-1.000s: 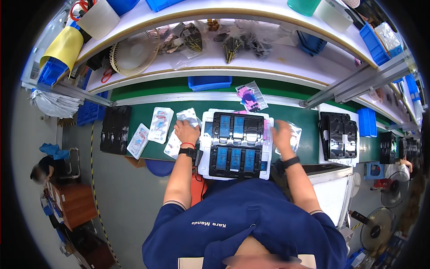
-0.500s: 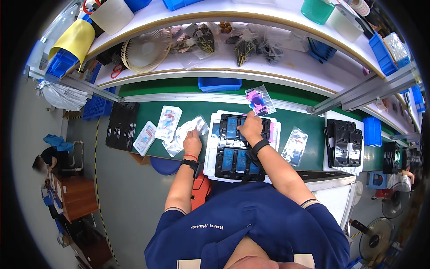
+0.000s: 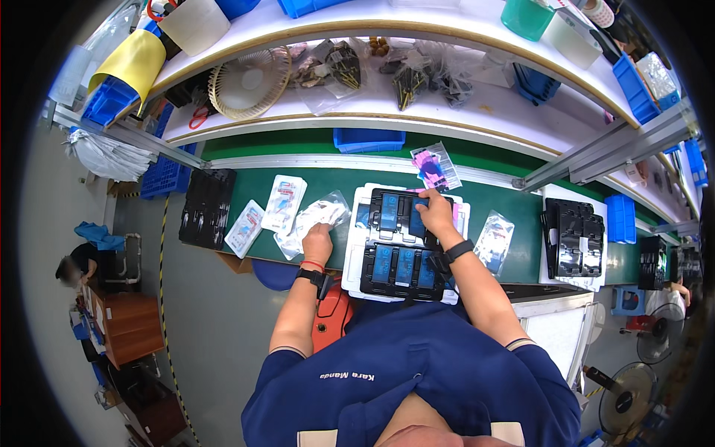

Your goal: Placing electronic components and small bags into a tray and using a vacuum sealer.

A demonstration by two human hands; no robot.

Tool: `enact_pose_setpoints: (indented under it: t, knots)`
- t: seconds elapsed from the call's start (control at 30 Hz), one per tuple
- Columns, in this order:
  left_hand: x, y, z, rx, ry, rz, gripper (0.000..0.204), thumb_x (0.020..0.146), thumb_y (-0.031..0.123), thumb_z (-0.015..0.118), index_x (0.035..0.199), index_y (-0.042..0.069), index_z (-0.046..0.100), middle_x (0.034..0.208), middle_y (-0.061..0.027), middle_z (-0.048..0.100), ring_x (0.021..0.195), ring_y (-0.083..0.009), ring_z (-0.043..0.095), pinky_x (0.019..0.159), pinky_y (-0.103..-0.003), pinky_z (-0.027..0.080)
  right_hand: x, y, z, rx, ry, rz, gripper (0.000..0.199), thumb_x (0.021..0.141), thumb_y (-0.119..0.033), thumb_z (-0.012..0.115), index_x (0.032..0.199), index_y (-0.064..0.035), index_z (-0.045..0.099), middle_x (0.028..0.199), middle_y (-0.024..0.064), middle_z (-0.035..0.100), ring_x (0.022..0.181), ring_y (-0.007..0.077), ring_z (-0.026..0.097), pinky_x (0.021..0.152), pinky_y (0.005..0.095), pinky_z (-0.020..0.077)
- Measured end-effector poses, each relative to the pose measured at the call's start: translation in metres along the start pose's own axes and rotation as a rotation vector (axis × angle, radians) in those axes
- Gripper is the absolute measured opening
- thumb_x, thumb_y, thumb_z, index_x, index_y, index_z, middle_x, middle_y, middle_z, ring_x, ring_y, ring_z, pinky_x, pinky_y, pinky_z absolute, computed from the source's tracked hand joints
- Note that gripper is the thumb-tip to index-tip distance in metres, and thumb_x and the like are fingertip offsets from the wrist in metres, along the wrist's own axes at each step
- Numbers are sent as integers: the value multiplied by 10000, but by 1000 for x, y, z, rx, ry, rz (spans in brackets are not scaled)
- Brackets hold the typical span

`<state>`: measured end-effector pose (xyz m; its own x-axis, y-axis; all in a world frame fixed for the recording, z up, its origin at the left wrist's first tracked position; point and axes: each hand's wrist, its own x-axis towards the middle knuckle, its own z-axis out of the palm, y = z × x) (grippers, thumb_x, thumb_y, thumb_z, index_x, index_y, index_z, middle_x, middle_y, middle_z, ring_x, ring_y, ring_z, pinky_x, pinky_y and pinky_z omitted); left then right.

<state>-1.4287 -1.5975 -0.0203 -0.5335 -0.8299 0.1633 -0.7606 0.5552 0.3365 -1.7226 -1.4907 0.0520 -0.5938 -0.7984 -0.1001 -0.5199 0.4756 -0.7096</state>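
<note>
In front of me a black plastic tray [image 3: 400,234] lies on white trays [image 3: 356,257]. Flat blue rectangular pieces, like phone batteries, sit in its slots, among them a front-row piece [image 3: 404,263]. My right hand [image 3: 438,216] is over the tray's far right part, its fingers drawn together at a blue piece [image 3: 417,216]; what they pinch, if anything, is hidden. My left hand [image 3: 318,243] is left of the tray, fingers curled in at the near edge of clear plastic packets [image 3: 328,212]. I cannot make out anything in it.
White printed packets [image 3: 284,203] lie to the left, beside stacked black trays [image 3: 205,207]. A pink and purple sheet [image 3: 434,168] is behind the tray. A clear packet [image 3: 494,242] and more black trays [image 3: 573,238] lie right. Shelving [image 3: 477,123] overhangs the bench's back.
My right hand has shifted slightly right over the black tray, showing more of the far-row blue piece. The left hand has drawn slightly nearer, off the packets' middle.
</note>
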Motion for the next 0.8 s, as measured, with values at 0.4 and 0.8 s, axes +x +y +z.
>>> enact_pose_setpoints:
  t: [0.4, 0.8]
  knots:
    - [11, -23, -30, -1058, -115, -626, 240, 835, 227, 599, 905, 6, 659, 772, -30, 627, 690, -79, 536, 629, -228, 420, -11, 2, -28, 524, -98, -97, 213, 721, -22, 663, 921, -14, 590, 618, 7, 532, 564, 63, 485, 515, 217, 395]
    - [29, 119, -128, -484, -3, 119, 164, 633, 133, 739, 644, 25, 616, 656, -112, 601, 688, -280, 540, 655, -364, 410, -39, -101, -55, 602, 183, -549, 191, 745, -54, 650, 920, -33, 576, 821, 83, 600, 693, 178, 577, 631, 266, 459]
